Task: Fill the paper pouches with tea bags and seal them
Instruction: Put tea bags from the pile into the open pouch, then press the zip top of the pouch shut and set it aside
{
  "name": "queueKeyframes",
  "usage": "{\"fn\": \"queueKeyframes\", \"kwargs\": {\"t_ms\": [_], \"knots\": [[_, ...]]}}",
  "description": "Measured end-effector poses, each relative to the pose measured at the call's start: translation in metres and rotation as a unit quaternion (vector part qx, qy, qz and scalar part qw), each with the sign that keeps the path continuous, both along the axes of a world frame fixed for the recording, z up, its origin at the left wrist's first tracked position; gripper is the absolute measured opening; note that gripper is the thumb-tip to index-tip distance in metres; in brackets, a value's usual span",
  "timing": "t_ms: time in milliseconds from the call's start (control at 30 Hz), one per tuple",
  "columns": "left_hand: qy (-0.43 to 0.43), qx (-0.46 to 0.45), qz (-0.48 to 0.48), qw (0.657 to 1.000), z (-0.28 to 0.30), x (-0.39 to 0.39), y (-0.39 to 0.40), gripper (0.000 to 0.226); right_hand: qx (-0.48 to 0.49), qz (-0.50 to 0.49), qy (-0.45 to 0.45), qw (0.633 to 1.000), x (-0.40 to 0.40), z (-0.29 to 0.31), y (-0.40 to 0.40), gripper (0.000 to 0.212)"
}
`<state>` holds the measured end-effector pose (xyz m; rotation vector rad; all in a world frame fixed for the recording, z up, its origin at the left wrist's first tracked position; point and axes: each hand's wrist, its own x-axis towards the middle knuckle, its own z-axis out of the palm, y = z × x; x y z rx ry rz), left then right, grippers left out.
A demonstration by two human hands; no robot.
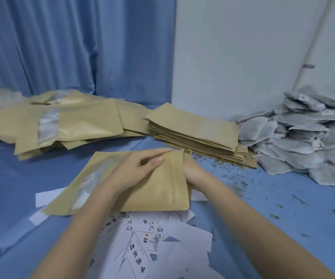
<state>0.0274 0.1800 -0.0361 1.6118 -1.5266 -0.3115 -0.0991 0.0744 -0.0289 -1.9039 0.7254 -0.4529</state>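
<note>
Blue surface [17, 188]. Tea bags [303, 137] heaped right of the pouch [152, 184]. Filled pouches [52, 121] piled behind-left of it; flat stack [192, 129] just behind. Printed slips [146, 244] in front, partly under it. Left hand [134, 168] rests on pouch, fingers [156, 153] extended along its far edge. Right hand [194, 174] at its right edge, fingers hidden behind pouch: grip cannot be told.

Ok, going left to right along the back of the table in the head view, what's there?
Loose heap of windowed brown paper pouches → neat stack of flat brown paper pouches → pile of white mesh tea bags.
</note>
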Motion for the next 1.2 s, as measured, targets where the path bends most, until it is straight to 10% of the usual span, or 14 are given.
{"fn": "queueKeyframes", "kwargs": {"t_ms": [167,400,633,767,967,1200], "knots": [[-0.005,0.027,0.018,0.999,-0.007,0.013,-0.010,0.028,-0.248,-0.063,0.019,0.966,-0.046,-0.021,-0.032,0.018],[-0.013,0.022,0.024,0.999,-0.005,0.017,-0.013,0.028,-0.278,0.073,0.251,0.924,-0.083,-0.045,-0.053,0.054],[0.001,0.018,0.020,1.000,-0.003,0.017,-0.010,0.028,-0.204,0.052,0.281,0.936,-0.083,-0.029,-0.058,0.026],[0.016,0.008,0.012,1.000,-0.001,0.017,-0.009,0.028,-0.295,0.004,0.241,0.925,-0.097,-0.015,-0.065,0.013],[0.047,-0.022,-0.003,0.999,0.009,0.009,-0.009,0.029,-0.436,-0.022,-0.057,0.898,-0.093,0.001,-0.039,0.021],[0.091,-0.038,-0.098,0.990,0.028,-0.021,-0.023,0.032,-0.606,0.037,0.068,0.792,-0.062,0.021,-0.018,0.010]]}}
